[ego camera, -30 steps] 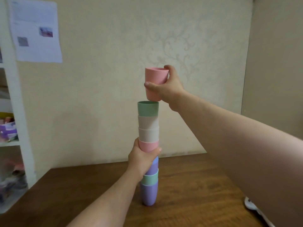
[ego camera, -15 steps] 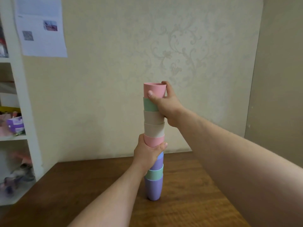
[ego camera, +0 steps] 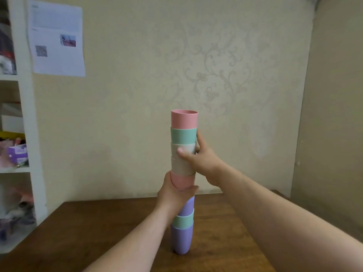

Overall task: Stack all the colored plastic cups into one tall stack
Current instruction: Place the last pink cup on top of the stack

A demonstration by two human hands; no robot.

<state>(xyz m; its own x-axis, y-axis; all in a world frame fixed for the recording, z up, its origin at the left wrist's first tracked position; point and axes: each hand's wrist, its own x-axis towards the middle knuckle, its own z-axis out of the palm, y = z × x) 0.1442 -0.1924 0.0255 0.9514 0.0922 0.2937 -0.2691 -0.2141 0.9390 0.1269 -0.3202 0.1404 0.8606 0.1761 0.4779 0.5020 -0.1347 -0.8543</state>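
Right hand (ego camera: 198, 163) slid down to beige cups | stack (ego camera: 183, 181): seemingly 8 cups | both hands' fingers wrapping it

- Top cup (ego camera: 184, 119) pink, next cup (ego camera: 183, 136) mint green
- Bottom cup (ego camera: 181, 240) lilac
- Table (ego camera: 98, 232) dark brown wood
- Wall (ego camera: 216, 75) cream, faint floral scrolls

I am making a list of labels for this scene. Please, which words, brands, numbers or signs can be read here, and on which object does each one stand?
White paper sheet on the wall: lines of print and two small pictures, too blurred to read.
Purple box on the white shelf: any print is too blurred to read.
Stack of coloured plastic cups: no text visible.
Nothing legible elsewhere.
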